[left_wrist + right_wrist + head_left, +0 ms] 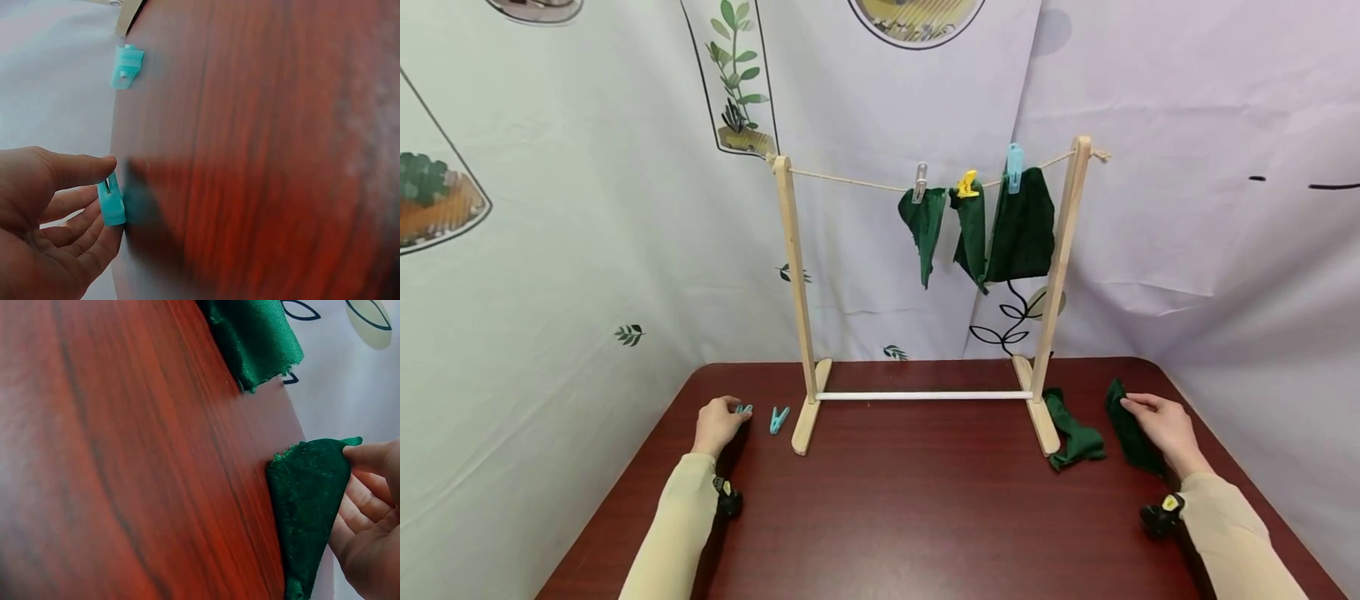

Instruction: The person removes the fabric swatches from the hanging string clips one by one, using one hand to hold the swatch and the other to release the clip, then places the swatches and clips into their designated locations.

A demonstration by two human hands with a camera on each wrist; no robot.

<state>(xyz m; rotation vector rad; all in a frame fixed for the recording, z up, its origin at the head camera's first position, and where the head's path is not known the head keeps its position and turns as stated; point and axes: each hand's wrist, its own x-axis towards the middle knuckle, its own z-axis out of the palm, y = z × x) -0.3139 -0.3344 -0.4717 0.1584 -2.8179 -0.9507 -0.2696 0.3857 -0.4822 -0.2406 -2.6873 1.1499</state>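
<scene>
At the left side of the table, my left hand pinches a light-blue clothespin between thumb and fingers. A second light-blue clothespin lies on the table just to its right. On the far right my right hand pinches the upper corner of a dark green cloth, whose lower part hangs down to the tabletop. Another green cloth lies crumpled to the left of that hand, by the foot of the wooden rack.
The wooden drying rack stands at the back with a rope between its posts. Three green cloths hang there under a clear clothespin, a yellow one and a blue one. A white rod joins the feet.
</scene>
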